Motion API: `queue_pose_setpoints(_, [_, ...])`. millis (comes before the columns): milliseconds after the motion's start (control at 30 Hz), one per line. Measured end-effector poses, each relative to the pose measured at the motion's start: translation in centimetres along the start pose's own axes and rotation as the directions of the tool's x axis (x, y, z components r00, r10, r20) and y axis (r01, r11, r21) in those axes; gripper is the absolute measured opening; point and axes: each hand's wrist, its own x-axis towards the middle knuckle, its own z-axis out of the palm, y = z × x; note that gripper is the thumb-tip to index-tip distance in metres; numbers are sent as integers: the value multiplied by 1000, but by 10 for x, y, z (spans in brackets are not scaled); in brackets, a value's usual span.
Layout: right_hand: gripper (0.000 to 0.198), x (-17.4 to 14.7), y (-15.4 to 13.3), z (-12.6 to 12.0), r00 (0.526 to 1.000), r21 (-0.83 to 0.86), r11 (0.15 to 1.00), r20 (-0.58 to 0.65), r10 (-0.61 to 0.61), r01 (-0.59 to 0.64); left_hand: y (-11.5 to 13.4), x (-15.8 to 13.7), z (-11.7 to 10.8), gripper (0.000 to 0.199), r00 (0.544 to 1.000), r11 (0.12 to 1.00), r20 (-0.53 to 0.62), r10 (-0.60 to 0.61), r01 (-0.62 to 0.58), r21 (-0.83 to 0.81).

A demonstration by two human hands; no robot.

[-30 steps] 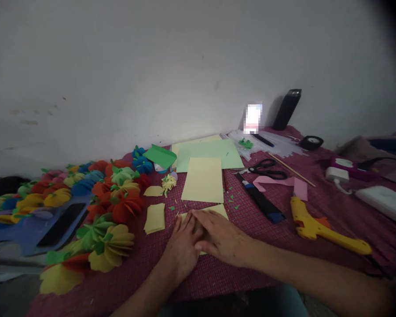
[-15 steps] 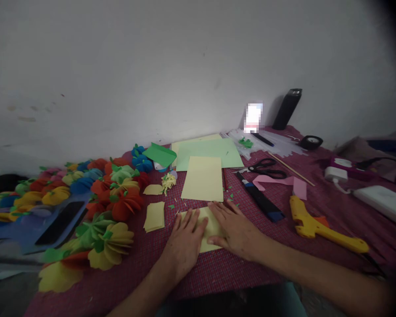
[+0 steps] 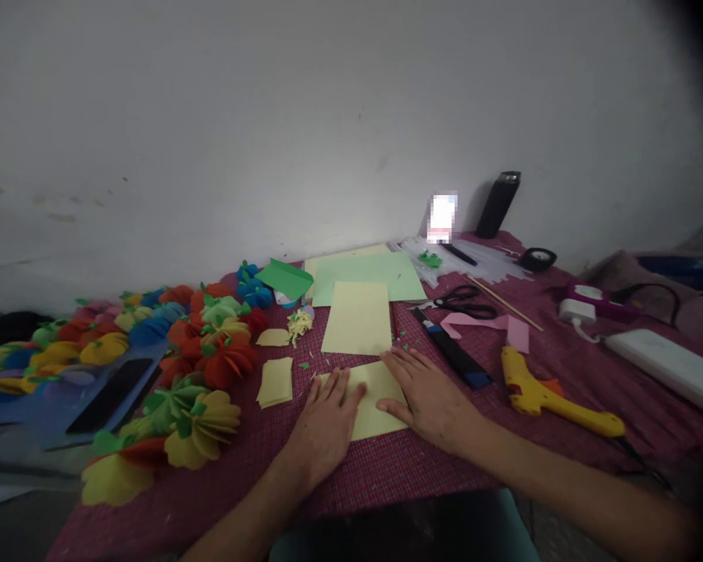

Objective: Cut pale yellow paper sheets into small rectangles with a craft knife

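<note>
A pale yellow sheet of paper [image 3: 373, 402] lies flat near the table's front edge. My left hand [image 3: 328, 414] rests open on its left side, fingers stretched forward. On its right side lies my right hand [image 3: 427, 398], also open, with the thumb pointing inward across the paper. Just beyond my fingertips is a larger yellow sheet [image 3: 358, 320], overlapping a pale green sheet [image 3: 366, 275]. To the left of my left hand sits a small stack of yellow paper pieces [image 3: 275, 382], with a cut yellow piece [image 3: 273, 337] behind it.
Many colourful paper flowers [image 3: 228, 363] crowd the left side. On the right lie scissors [image 3: 465, 303], a utility knife [image 3: 454, 351], a pink strip [image 3: 474, 324], a wooden stick [image 3: 504, 302] and a yellow glue gun [image 3: 554, 398]. A black bottle [image 3: 499, 204] stands against the wall.
My right hand has slid right along the yellow sheet, so more of the paper shows between my hands. The left hand stays on the paper. The camera view has shifted slightly.
</note>
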Motion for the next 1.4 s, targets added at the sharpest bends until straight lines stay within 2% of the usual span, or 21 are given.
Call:
queue_pose_setpoints(167, [65, 15, -24, 9, 997, 115, 991, 25, -74, 71, -2, 0, 2, 50, 1000, 1000, 11, 15, -15, -2])
queue_pose_setpoints(333, [71, 23, -32, 23, 990, 188, 978, 91, -110, 91, -3, -1, 3, 54, 999, 999, 29, 26, -25, -30])
queue_pose_setpoints(467, [75, 19, -24, 24, 988, 155, 984, 105, -110, 93, -3, -1, 2, 54, 999, 1000, 45, 19, -19, -10])
queue_pose_setpoints(700, [80, 5, 5, 17, 987, 72, 996, 149, -57, 46, 0, 2, 1, 45, 1000, 1000, 16, -22, 22, 15])
queue_pose_setpoints(767, [81, 2, 9, 14, 986, 71, 996, 153, -59, 49, 3, 4, -4, 51, 999, 1000, 41, -26, 25, 14])
queue_pose_setpoints(900, [80, 1, 10, 13, 986, 97, 994, 151, -70, 56, 11, 12, -17, 77, 990, 1000, 140, -22, 23, -8])
queue_pose_setpoints(1033, [82, 1, 11, 16, 988, 114, 992, 137, -72, 57, 15, 18, -22, 81, 981, 999, 190, -37, 41, -14])
queue_pose_setpoints(1200, [84, 1, 13, 17, 989, 101, 993, 131, -73, 60, 14, 17, -17, 78, 984, 997, 161, -77, 73, 29])
queue_pose_setpoints(1400, [86, 1, 12, 16, 987, 94, 994, 146, -74, 61, 4, 5, -7, 67, 989, 991, 60, -134, 132, 34])
